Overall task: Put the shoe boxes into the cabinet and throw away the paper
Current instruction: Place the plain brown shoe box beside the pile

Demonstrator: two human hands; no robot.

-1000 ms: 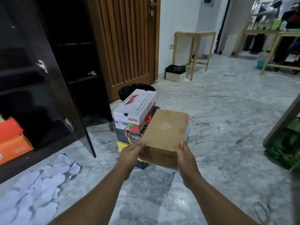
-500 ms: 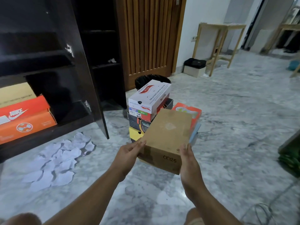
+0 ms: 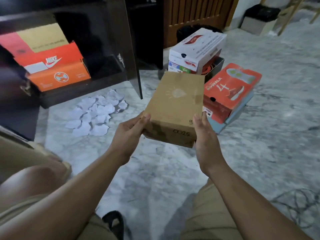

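Note:
I hold a plain brown shoe box (image 3: 176, 104) marked 0025 in the air above the floor. My left hand (image 3: 129, 132) grips its near left corner and my right hand (image 3: 204, 137) grips its near right side. Behind it stands a stack of shoe boxes topped by a white box (image 3: 199, 47), and beside that a red box (image 3: 232, 89) lies on a light blue one. The dark cabinet (image 3: 83, 87) at the left is open, with an orange box (image 3: 58, 71) and a brown-and-red box (image 3: 38, 40) on its bottom shelf. Crumpled white paper (image 3: 97, 113) lies on the floor before it.
The cabinet's open door (image 3: 133, 49) stands edge-on between the shelf and the stack. A black bin (image 3: 187, 31) sits behind the stack by the wooden door. A small black-topped box (image 3: 259, 18) is at the far right wall. Cables (image 3: 297, 205) lie at the right. My knees are bent low.
I have lifted the brown box off the stack and drawn it toward me while crouching lower. The view has swung left and down, showing more of the cabinet shelf.

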